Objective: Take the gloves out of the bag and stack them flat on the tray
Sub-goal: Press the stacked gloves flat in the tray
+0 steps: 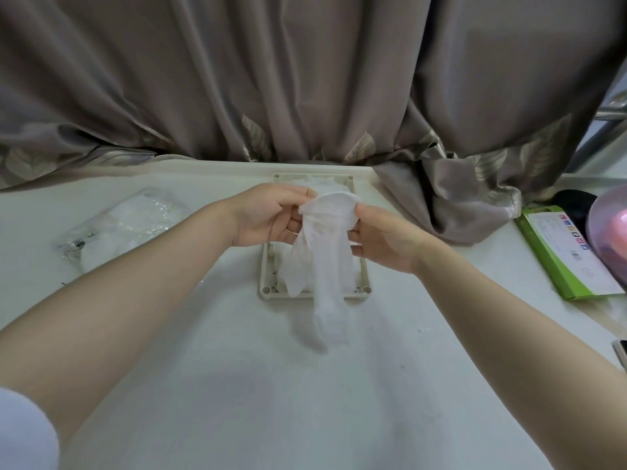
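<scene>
- Both hands hold one thin, translucent white glove (322,266) up above the tray (265,290), which sits in the middle of the white surface (237,385).
- The left hand (268,215) has its fingers curled on the glove's cuff edge from the left; the right hand (380,239) pinches the same cuff from the right. Between them the cuff is spread open.
- The rest of the glove hangs limp toward the camera, and its lower end falls past the tray's near rim.
- The step in hand looks like opening out and straightening this glove before it goes down.
- The next move calls for lowering it so that it lies lengthwise within the tray, then smoothing it flat on whatever is already there.
- The clear plastic bag (122,225) lies well to the left on the surface, apart from the tray. White material shows through it, so more gloves probably remain inside.
- White material lies in the tray behind the held glove, but how many gloves are stacked cannot be told, since hands and glove cover most of it.
- The glove's lower end is blurred, and its fingers cannot be made out singly.
- At the right edge a green box (570,256) and a pink rounded object (610,222) are cut off by the frame.
</scene>
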